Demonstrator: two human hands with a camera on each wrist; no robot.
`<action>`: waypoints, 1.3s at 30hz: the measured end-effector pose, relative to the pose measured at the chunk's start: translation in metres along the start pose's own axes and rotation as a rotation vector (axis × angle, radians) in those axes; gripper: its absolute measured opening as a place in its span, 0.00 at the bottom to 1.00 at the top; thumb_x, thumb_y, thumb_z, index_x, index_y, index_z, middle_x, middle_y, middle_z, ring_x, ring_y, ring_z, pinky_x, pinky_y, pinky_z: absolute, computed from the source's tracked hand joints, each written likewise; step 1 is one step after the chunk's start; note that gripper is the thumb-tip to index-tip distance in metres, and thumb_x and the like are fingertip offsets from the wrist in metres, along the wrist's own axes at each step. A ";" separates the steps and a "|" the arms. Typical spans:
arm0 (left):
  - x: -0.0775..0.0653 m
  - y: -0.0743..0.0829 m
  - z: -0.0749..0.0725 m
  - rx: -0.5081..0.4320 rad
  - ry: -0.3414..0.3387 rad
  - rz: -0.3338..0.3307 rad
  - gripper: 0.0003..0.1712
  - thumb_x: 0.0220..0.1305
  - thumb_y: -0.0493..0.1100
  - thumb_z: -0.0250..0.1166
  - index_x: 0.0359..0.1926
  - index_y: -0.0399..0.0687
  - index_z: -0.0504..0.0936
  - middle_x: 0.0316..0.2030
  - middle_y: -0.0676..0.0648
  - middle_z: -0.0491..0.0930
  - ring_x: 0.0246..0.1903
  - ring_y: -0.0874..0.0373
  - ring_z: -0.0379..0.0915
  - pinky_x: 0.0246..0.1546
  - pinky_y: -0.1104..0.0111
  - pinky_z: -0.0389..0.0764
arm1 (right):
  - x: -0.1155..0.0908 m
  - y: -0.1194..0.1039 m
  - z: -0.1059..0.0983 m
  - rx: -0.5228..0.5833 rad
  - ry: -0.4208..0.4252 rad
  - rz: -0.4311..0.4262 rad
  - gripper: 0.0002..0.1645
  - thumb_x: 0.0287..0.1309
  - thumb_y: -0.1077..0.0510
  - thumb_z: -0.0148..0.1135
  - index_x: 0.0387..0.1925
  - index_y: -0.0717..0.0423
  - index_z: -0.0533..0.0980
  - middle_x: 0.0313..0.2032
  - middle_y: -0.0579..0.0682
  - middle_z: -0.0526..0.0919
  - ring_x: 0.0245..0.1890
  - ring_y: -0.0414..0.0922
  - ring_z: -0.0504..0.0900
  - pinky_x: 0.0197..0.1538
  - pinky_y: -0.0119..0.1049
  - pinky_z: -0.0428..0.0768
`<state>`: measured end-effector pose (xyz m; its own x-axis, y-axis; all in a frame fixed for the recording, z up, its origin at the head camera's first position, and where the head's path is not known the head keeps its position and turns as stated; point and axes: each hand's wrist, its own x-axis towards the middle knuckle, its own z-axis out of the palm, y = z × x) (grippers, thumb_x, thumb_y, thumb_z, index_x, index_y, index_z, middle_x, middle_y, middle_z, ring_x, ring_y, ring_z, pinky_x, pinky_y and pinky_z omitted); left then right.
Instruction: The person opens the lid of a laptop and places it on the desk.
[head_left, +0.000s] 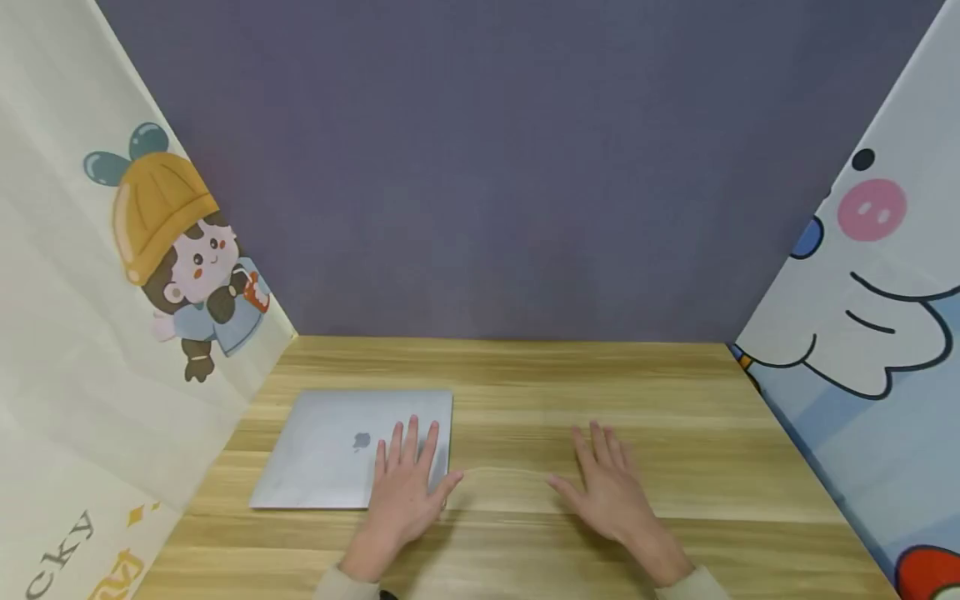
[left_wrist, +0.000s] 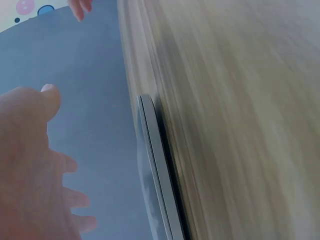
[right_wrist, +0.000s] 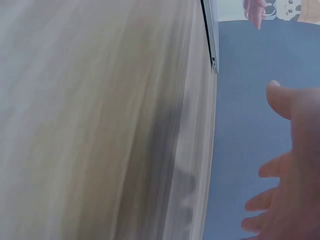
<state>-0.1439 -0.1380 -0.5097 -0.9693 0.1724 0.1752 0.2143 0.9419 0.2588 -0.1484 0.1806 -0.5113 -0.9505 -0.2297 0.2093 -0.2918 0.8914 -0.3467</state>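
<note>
Hovering, fingers released, the left grip [head_left: 407, 490] above the right side of the laptop [head_left: 322, 458] and right grip [head_left: 609, 492] beyond it seem pre-contact; grasping would call for lowering.

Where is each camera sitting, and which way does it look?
Head: on the person's head, looking forward and down at the laptop, table and dark wall; the left hand, right hand and sleeve ends show.
Left wrist: on the left wrist, looking past the big, near left hand at the laptop's edge; some right fingers peek in up top.
Right wrist: on the right wrist, looking past the right hand over the table; some left fingers peek in.
Both wrist views share the laptop's edge, table and wall, tipped sideways.
</note>
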 end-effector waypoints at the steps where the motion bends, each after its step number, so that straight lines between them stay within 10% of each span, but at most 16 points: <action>1: 0.000 -0.002 -0.001 -0.003 0.002 -0.004 0.48 0.72 0.71 0.50 0.81 0.50 0.53 0.79 0.35 0.45 0.77 0.34 0.38 0.74 0.38 0.43 | 0.002 -0.002 0.000 0.013 0.000 -0.003 0.52 0.67 0.30 0.55 0.76 0.63 0.58 0.75 0.73 0.53 0.75 0.71 0.51 0.73 0.68 0.50; 23: -0.006 -0.045 -0.018 -0.045 0.218 -0.031 0.37 0.73 0.57 0.60 0.72 0.37 0.68 0.67 0.30 0.69 0.64 0.32 0.66 0.59 0.38 0.72 | 0.035 -0.042 0.024 0.316 -0.069 0.016 0.53 0.69 0.31 0.55 0.78 0.61 0.54 0.73 0.72 0.58 0.72 0.71 0.58 0.71 0.68 0.58; 39: -0.007 -0.092 -0.043 -0.176 0.204 -0.090 0.29 0.73 0.48 0.63 0.67 0.37 0.74 0.61 0.32 0.74 0.60 0.33 0.70 0.58 0.39 0.73 | 0.056 -0.078 0.034 0.495 -0.084 0.021 0.49 0.68 0.34 0.59 0.76 0.60 0.59 0.72 0.65 0.65 0.71 0.64 0.63 0.71 0.63 0.63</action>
<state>-0.1520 -0.2381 -0.4940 -0.9451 0.0117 0.3265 0.1629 0.8831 0.4400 -0.1828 0.0850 -0.5037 -0.9559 -0.2631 0.1303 -0.2692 0.6087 -0.7463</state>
